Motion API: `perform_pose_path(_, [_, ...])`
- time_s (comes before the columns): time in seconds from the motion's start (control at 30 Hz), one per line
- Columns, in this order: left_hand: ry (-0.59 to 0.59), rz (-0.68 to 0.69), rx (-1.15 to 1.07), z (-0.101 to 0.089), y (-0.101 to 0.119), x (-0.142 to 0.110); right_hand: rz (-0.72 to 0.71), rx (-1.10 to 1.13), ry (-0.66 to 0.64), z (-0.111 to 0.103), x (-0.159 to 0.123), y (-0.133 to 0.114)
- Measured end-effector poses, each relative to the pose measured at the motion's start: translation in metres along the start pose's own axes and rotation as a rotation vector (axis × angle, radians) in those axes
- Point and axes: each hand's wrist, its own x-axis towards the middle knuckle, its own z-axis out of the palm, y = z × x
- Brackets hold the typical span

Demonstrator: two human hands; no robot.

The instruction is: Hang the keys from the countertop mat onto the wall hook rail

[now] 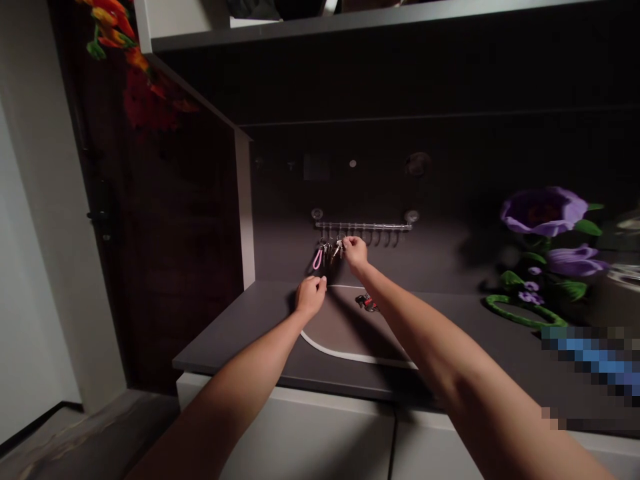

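A clear hook rail (364,227) is fixed to the dark back wall. From its left hooks hang several keys (338,249) and a pink loop strap (318,258). My right hand (357,253) is raised to the rail, thumb and finger pinched at the ring of the silver keys. Lower and to the left, my left hand (310,295) is closed just under the hanging keys, over the counter; whatever may be inside its fingers is hidden. Another key bunch with a red piece (369,304) lies on the brown mat (340,327), partly behind my right forearm.
The grey counter (225,333) runs along the wall above white cabinet doors (320,433). Purple craft flowers (544,212) stand at right, near a pale vessel (617,297) and a pixelated blue thing (597,360). A shelf (350,20) overhangs above. At left is a dark door (170,253).
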Motion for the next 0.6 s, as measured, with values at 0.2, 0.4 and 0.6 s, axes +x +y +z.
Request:
perform_pose_path(0.2, [0.004,0.001,0.006,0.002,-0.002,0.001,0.060,-0.045,0.137,0.013,0.013,0.003])
perform_pose_path(0.4, [0.008,0.000,0.005,0.003,-0.004,0.002,0.100,-0.057,0.149,0.017,0.014,0.008])
perform_pose_path(0.6, [0.018,0.000,0.005,0.004,-0.006,0.003,0.203,-0.014,0.177,0.014,0.000,0.001])
